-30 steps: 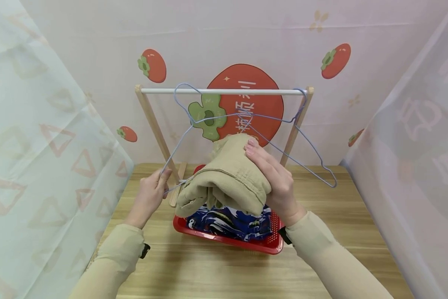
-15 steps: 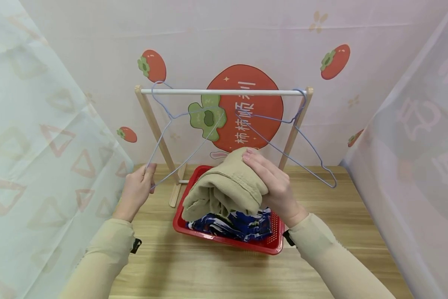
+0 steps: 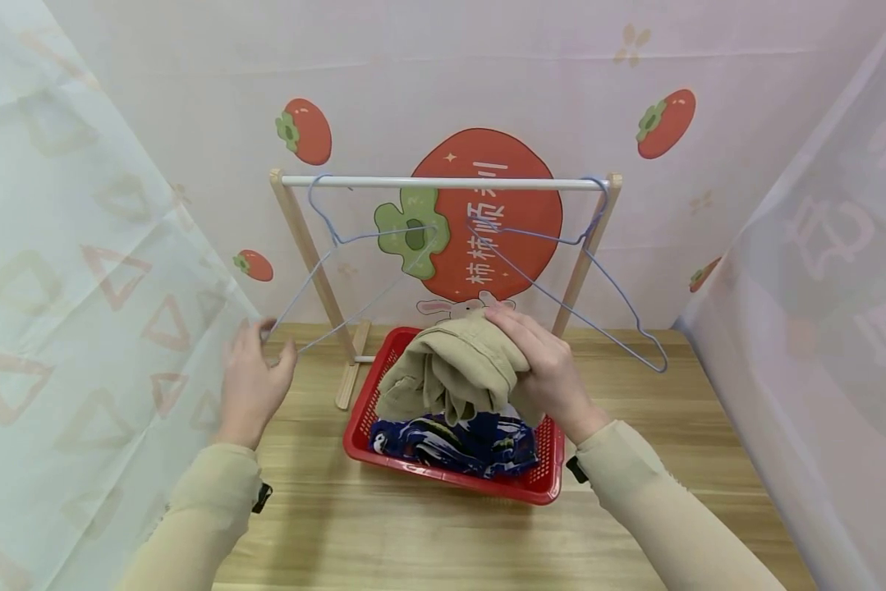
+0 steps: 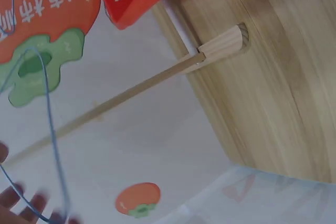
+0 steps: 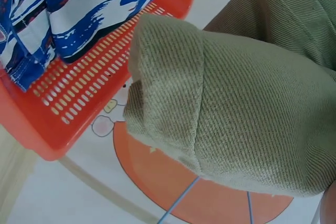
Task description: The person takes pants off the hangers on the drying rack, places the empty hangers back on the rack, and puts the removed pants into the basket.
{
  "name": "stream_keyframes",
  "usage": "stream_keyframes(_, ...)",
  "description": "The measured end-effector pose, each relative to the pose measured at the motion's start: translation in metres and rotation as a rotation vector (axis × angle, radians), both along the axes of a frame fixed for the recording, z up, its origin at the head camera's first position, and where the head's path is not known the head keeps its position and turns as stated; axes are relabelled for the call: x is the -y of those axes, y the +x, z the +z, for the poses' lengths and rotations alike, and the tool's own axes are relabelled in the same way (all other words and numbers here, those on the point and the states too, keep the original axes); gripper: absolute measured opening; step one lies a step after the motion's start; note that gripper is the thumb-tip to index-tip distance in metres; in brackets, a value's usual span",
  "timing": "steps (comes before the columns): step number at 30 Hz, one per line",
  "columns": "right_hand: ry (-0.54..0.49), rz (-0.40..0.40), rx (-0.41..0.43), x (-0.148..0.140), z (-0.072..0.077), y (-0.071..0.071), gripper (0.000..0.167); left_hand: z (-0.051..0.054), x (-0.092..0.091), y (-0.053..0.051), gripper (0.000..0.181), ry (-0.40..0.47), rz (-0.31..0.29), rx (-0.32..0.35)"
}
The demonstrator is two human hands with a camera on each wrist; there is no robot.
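My right hand (image 3: 549, 369) grips a bunched khaki twill garment (image 3: 457, 353) with a stitched seam, held over the red basket (image 3: 443, 474). In the right wrist view the khaki cloth (image 5: 252, 114) fills much of the picture, and only a fingertip shows at the edge. At the left, a blue wire hanger (image 3: 361, 317) has its hook over the rail of the rack. My left hand (image 3: 254, 382) is at that hanger's near corner, thumb and fingers spread apart around the wire. The left wrist view shows blurred fingers (image 4: 32, 203) beside the hanger wire (image 4: 51, 114).
A small wooden rack with a white rail (image 3: 450, 182) stands at the back. A second blue hanger (image 3: 620, 287) hangs at its right end. A blue and white printed garment (image 3: 450, 443) lies in the basket. Fabric walls enclose the wooden table (image 3: 383, 542) at the back and sides.
My left hand drew the hanger leftward along the rail, then its fingers let go and spread. The khaki garment came slightly lower over the basket, still in my right hand.
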State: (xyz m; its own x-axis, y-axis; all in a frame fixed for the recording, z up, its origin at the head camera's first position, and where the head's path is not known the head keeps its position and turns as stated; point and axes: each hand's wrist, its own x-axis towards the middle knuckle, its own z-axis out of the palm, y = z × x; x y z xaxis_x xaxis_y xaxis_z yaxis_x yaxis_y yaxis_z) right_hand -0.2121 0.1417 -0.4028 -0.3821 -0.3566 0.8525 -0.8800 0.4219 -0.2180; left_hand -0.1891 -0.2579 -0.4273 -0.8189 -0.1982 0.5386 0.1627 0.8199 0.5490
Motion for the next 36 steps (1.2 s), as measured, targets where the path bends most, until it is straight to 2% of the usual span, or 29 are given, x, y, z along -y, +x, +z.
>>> stream_keyframes(2,0.013,-0.009,0.013,-0.001,-0.001,0.0,0.032,0.001,-0.008,0.002,0.044,-0.052,-0.021,-0.184)
stream_keyframes(4,0.018,-0.012,0.022,-0.001,-0.001,0.0,0.033,0.004,-0.019,0.005,0.048,-0.116,-0.059,-0.341)
stream_keyframes(6,0.017,-0.01,0.033,-0.001,-0.002,-0.001,0.032,0.007,-0.033,0.007,0.049,-0.153,-0.135,-0.436)
stream_keyframes(7,0.013,-0.007,0.039,-0.001,-0.002,-0.002,0.032,0.008,-0.04,0.009,0.05,-0.166,-0.185,-0.449)
stream_keyframes(9,0.006,-0.002,0.049,-0.002,-0.003,-0.003,0.03,0.007,-0.055,0.013,0.053,-0.172,-0.304,-0.415)
stream_keyframes(11,0.004,-0.002,0.059,-0.002,-0.003,-0.003,0.03,0.003,-0.068,0.017,0.061,-0.143,-0.422,-0.345)
stream_keyframes(13,0.001,-0.004,0.068,-0.003,-0.003,-0.004,0.03,-0.004,-0.08,0.02,0.075,-0.112,-0.488,-0.235)
stream_keyframes(15,-0.006,-0.009,0.077,-0.003,-0.004,-0.004,0.033,-0.011,-0.091,0.023,0.092,-0.064,-0.514,-0.129)
stream_keyframes(18,-0.02,-0.025,0.076,-0.002,-0.005,-0.005,0.042,-0.023,-0.106,0.028,0.121,-0.069,-0.475,0.013)
stream_keyframes(21,-0.032,-0.04,0.066,-0.001,-0.006,-0.005,0.045,-0.032,-0.119,0.03,0.139,-0.078,-0.447,0.085)
stream_keyframes(24,-0.043,-0.049,0.067,0.0,-0.007,-0.005,0.046,-0.04,-0.13,0.03,0.144,-0.077,-0.42,0.095)
stream_keyframes(29,-0.099,-0.054,0.093,0.005,-0.008,-0.003,0.048,-0.047,-0.143,0.026,0.146,-0.01,-0.385,0.113)
stream_keyframes(33,-0.138,-0.05,0.114,0.009,-0.011,-0.001,0.048,-0.049,-0.152,0.021,0.141,0.067,-0.419,0.131)
stream_keyframes(36,-0.151,-0.047,0.116,0.012,-0.012,0.0,0.047,-0.05,-0.157,0.018,0.135,0.109,-0.459,0.107)
